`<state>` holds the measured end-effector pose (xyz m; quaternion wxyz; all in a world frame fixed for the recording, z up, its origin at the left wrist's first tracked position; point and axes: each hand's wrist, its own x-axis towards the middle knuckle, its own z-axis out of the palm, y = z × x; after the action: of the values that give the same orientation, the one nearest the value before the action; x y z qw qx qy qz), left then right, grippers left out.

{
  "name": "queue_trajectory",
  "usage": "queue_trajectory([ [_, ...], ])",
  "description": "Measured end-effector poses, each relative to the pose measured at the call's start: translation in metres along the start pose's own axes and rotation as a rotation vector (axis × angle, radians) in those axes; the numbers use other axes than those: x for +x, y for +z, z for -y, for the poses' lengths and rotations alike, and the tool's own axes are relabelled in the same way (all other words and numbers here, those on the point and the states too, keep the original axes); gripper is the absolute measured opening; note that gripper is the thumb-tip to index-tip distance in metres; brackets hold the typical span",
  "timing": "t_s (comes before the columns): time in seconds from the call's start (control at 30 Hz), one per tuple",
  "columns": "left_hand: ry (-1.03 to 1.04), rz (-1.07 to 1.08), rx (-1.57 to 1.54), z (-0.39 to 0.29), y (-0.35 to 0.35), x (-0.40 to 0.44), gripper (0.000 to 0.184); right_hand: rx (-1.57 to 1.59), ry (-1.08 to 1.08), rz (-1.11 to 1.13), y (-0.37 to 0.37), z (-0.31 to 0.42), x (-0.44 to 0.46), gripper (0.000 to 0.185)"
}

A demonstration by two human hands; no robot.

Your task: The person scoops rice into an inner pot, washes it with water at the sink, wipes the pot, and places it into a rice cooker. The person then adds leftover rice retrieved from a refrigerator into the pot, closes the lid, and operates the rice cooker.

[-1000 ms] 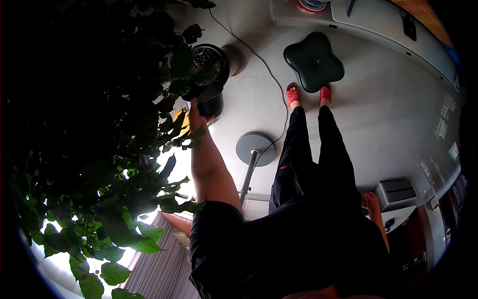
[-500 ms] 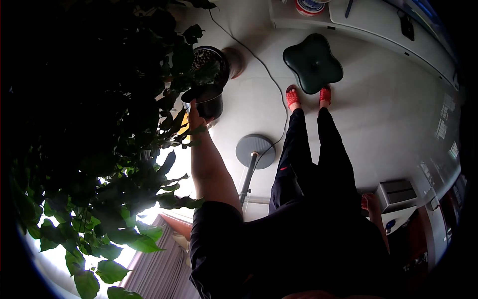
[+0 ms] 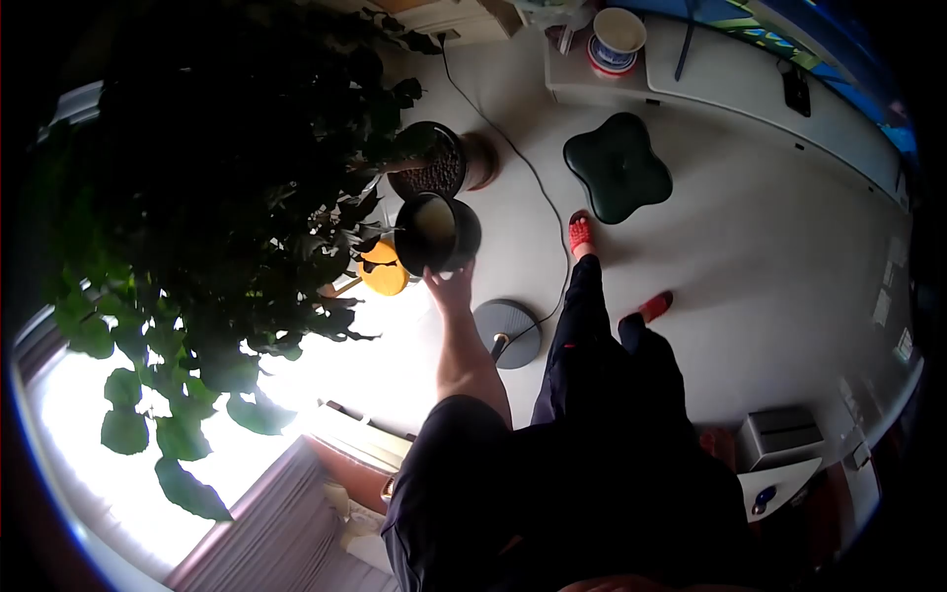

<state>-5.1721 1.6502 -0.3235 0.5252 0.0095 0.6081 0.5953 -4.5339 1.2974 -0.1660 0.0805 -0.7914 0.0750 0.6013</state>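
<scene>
My left hand [image 3: 451, 286] grips the rim and side of a dark round pot [image 3: 468, 237], fingers closed on its near edge. The inside of the pot shows a pale, cloudy patch, perhaps liquid. Just beyond it stands a black planter [image 3: 458, 150] filled with brown pebbles, from which a plant stem rises. Dark leaves of a large plant [image 3: 197, 197] hang over the left side. No part of my right hand can be made out; my dark clothing fills that area.
A yellow round object [image 3: 385, 268] lies left of the pot. A lamp-like stand's round base [image 3: 508, 333] and a cable [image 3: 533, 168] are on the floor near my feet. Ahead is a green stool [image 3: 619, 168]. A white cabinet [image 3: 710, 89] carries cups.
My left hand and the pot have come further out from the leaves, and the pot's inside now shows. One foot has stepped back. My right hand has gone out of sight.
</scene>
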Motion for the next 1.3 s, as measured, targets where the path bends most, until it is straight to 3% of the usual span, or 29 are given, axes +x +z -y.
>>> queue_trajectory([
  [0.07,-0.008,0.253,-0.037,0.029,-0.002,-0.035,0.056,-0.009,-0.027,0.002,-0.014,-0.021,0.002,0.017],
  [0.1,-0.251,0.242,-0.662,0.025,0.023,-0.063,0.055,0.036,-0.004,0.005,-0.025,-0.051,0.016,0.018],
  [0.17,-0.267,0.499,-0.408,0.039,0.032,-0.088,0.068,0.133,0.039,0.019,-0.044,-0.106,0.055,0.02],
  [0.27,-0.379,0.712,-0.101,0.05,0.085,-0.146,0.089,0.247,0.047,0.029,-0.063,-0.153,0.091,0.02],
  [0.47,-0.598,1.161,0.251,0.144,0.202,-0.275,0.085,0.465,-0.297,-0.072,-0.114,-0.23,0.129,0.019],
  [0.57,-0.76,1.343,0.367,0.22,0.262,-0.343,0.077,0.605,-0.624,-0.141,-0.153,-0.158,0.101,0.021],
  [0.63,-0.9,1.437,0.507,0.267,0.307,-0.384,0.08,0.527,-0.687,-0.247,-0.186,-0.082,0.065,0.023],
  [0.77,-0.687,1.553,0.909,0.353,0.407,-0.494,0.091,0.843,-1.005,-0.11,-0.275,0.028,-0.038,0.02],
  [0.83,-0.665,1.541,1.208,0.387,0.459,-0.544,0.093,0.73,-1.148,-0.131,-0.319,0.052,-0.041,0.02],
  [0.9,-0.68,1.65,1.306,0.434,0.505,-0.58,0.095,0.532,-1.144,-0.183,-0.356,0.068,-0.03,0.021],
  [0.97,-0.713,1.745,1.39,0.48,0.542,-0.627,0.095,0.01,-1.066,-0.601,-0.385,0.057,0.015,0.023],
  [1.03,-0.868,1.798,1.421,0.534,0.58,-0.674,0.096,0.315,-0.918,-0.563,-0.435,0.045,-0.004,0.022],
  [1.1,-0.968,1.879,1.494,0.575,0.615,-0.724,0.096,0.526,-0.876,-0.672,-0.474,0.018,-0.002,0.02],
  [1.13,-0.982,1.886,1.53,0.587,0.633,-0.76,0.097,0.649,-0.852,-0.714,-0.49,0.005,-0.005,0.02],
  [1.17,-0.968,1.916,1.553,0.61,0.646,-0.785,0.097,1.036,-0.847,-0.579,-0.506,-0.009,-0.009,0.016],
  [1.3,-0.968,1.991,1.631,0.709,0.707,-0.874,0.097,1.4,-0.758,-0.789,-0.584,-0.055,-0.012,0.013],
])
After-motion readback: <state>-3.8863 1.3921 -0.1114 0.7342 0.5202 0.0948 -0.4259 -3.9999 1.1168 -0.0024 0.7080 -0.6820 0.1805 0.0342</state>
